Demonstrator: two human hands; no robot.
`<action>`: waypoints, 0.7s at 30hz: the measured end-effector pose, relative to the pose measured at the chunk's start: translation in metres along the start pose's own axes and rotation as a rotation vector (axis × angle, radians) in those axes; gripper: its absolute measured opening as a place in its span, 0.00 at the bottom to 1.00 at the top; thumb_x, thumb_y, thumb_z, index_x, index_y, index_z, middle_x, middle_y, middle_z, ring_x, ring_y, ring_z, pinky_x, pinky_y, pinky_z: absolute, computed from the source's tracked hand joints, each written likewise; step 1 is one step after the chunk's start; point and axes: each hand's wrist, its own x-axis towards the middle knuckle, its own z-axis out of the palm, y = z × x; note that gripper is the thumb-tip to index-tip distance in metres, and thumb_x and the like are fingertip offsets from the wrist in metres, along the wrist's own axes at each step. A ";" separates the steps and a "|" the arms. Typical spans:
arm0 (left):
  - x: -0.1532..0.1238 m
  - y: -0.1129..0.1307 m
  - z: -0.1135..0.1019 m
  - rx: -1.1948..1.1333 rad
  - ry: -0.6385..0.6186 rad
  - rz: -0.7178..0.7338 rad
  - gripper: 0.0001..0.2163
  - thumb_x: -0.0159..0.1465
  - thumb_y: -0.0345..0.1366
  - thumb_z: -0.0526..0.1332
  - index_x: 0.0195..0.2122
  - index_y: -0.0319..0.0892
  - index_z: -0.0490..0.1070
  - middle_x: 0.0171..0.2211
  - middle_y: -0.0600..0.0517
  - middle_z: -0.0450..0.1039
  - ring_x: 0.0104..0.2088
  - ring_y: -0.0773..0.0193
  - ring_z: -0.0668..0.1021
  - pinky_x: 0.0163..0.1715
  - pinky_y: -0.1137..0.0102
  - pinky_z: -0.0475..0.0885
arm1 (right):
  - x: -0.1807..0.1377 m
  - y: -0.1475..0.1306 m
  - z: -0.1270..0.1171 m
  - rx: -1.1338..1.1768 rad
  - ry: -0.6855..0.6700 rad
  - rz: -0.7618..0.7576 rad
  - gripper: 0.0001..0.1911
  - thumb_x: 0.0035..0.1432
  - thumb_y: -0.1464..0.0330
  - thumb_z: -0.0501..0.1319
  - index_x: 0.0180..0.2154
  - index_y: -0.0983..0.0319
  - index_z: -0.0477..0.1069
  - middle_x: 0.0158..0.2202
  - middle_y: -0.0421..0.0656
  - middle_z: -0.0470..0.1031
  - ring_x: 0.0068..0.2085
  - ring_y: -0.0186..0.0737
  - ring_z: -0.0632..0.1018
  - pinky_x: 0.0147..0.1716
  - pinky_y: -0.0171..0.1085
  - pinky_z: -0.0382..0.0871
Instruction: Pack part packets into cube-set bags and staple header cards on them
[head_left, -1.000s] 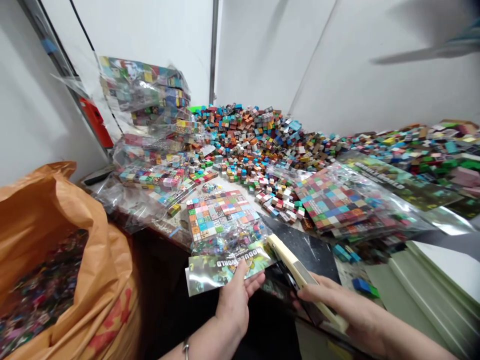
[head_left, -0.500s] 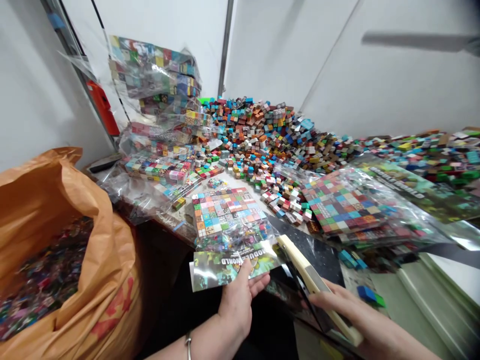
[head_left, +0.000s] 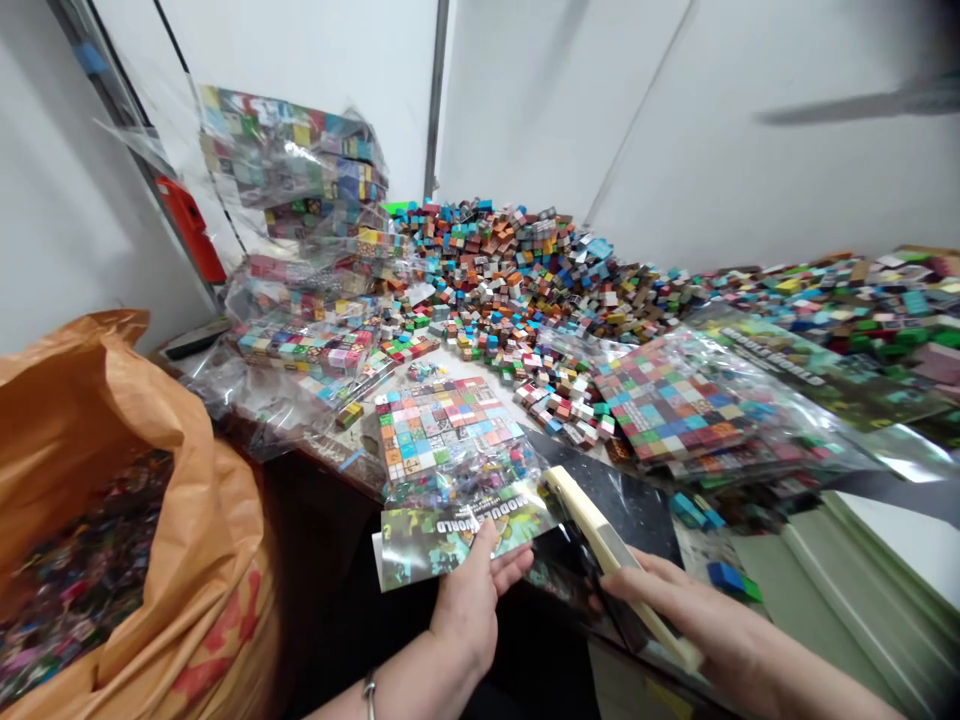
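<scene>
My left hand (head_left: 469, 600) is closed on a printed header card (head_left: 427, 545), thumb on top, fingers underneath. The card lies across the near end of a clear bag of small multicoloured blocks (head_left: 442, 425), with tiny colourful pieces (head_left: 480, 480) nearer the card. In my right hand (head_left: 667, 610) is a long cream-and-black stapler (head_left: 604, 540). Its front end is at the right end of the card; I cannot tell whether the jaws are around it. Part of the stapler's black underside is hidden by my fingers.
A large heap of loose blocks (head_left: 510, 270) fills the back of the table. Bagged block sets (head_left: 300, 200) are stacked at the left, with more filled bags (head_left: 675, 400) at the right. An orange sack (head_left: 217, 500) of small pieces stands front left.
The whole view has shifted slightly left. Both hands keep their hold, and the stapler's front end stays at the card's right end.
</scene>
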 end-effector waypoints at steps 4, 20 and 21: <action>0.001 0.001 0.000 0.019 -0.025 0.033 0.16 0.57 0.38 0.61 0.42 0.31 0.66 0.43 0.37 0.72 0.38 0.53 0.77 0.42 0.64 0.74 | 0.000 -0.003 0.002 -0.055 -0.010 -0.018 0.11 0.48 0.59 0.58 0.25 0.60 0.66 0.24 0.39 0.70 0.26 0.35 0.71 0.25 0.31 0.64; 0.000 0.000 0.002 0.024 -0.019 0.072 0.12 0.57 0.33 0.62 0.41 0.32 0.68 0.44 0.40 0.72 0.38 0.53 0.77 0.42 0.62 0.75 | 0.023 0.010 -0.004 -0.028 -0.092 -0.036 0.12 0.51 0.58 0.58 0.27 0.61 0.65 0.22 0.40 0.71 0.22 0.30 0.70 0.21 0.29 0.62; 0.000 0.000 0.002 0.023 -0.016 0.060 0.13 0.57 0.34 0.62 0.40 0.32 0.68 0.44 0.39 0.72 0.38 0.53 0.77 0.42 0.62 0.74 | 0.026 0.012 -0.005 -0.040 -0.094 -0.049 0.13 0.51 0.58 0.58 0.27 0.62 0.65 0.22 0.40 0.71 0.21 0.30 0.70 0.21 0.29 0.62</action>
